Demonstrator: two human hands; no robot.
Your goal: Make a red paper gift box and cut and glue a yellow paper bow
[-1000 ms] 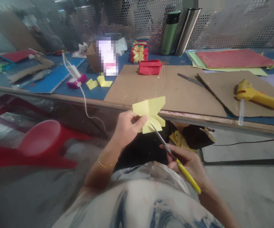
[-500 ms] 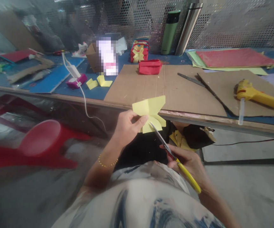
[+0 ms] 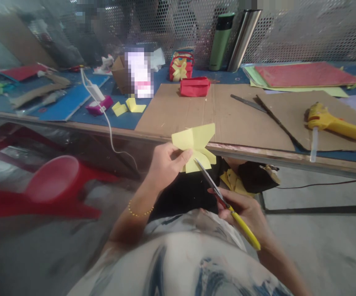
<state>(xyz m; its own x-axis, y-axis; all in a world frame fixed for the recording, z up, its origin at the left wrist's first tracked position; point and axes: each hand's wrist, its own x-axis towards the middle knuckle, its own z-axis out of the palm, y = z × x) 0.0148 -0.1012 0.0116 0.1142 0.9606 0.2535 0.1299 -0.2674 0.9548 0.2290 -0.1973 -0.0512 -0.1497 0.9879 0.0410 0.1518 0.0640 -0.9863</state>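
Between thumb and fingers, my left hand [image 3: 168,164] pinches a creased yellow paper [image 3: 196,137] cut into a bow-like shape, held just in front of the table edge. My right hand [image 3: 241,209] is closed on yellow-handled scissors [image 3: 244,228], their blades pointing up and left. The blade tips lie over the lower part of the paper; whether they touch it I cannot tell. On a cardboard sheet [image 3: 168,109] behind sits a folded red paper piece [image 3: 195,87]. A small red box with a yellow bow [image 3: 180,69] stands beyond it.
A yellow glue gun [image 3: 332,121] rests on cardboard at the right, near a craft knife [image 3: 247,102]. Folded yellow papers [image 3: 135,105] lie left of the cardboard. A white cable [image 3: 110,131] hangs over the edge. Two flasks [image 3: 221,43] stand behind; a red stool [image 3: 53,179] is lower left.
Almost nothing differs. Both hands, the yellow paper and the scissors keep nearly the same position.
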